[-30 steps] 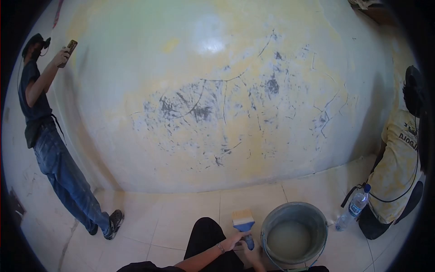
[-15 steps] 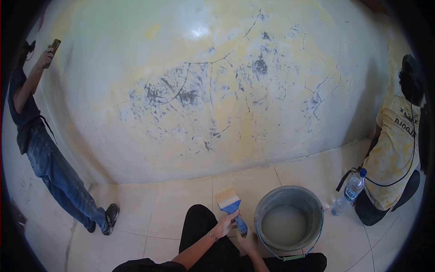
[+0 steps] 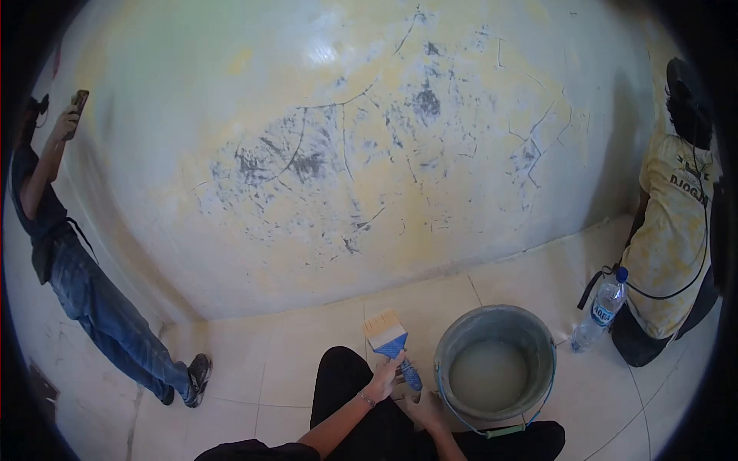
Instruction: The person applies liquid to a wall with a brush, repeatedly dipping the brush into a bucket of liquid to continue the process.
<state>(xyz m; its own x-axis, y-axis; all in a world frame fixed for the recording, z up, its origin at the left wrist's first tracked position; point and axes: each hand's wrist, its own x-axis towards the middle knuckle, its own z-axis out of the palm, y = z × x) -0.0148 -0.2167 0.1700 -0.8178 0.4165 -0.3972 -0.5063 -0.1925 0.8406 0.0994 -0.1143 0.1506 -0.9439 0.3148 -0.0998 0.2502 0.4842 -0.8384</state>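
Observation:
A wide paintbrush with pale bristles and a blue patterned handle points up and away over my lap. My left hand, with a bracelet at its wrist, is closed around the upper handle just below the bristle head. Lower down, my right hand grips the handle's end, its fingers partly hidden. Right beside that hand stands a grey bucket containing cloudy liquid; its wire handle with a green grip hangs toward me. The bristles are outside the bucket.
Ahead rises a cracked wall with dark scuffed patches. A standing person holds up a phone at left. Another person sits at right beside an Aqua water bottle. Pale tiles cover the floor.
The view has shifted slightly, so the wall appears further left and the bucket a little further right. Both hands stay on the paintbrush. The standing person's phone appears lower.

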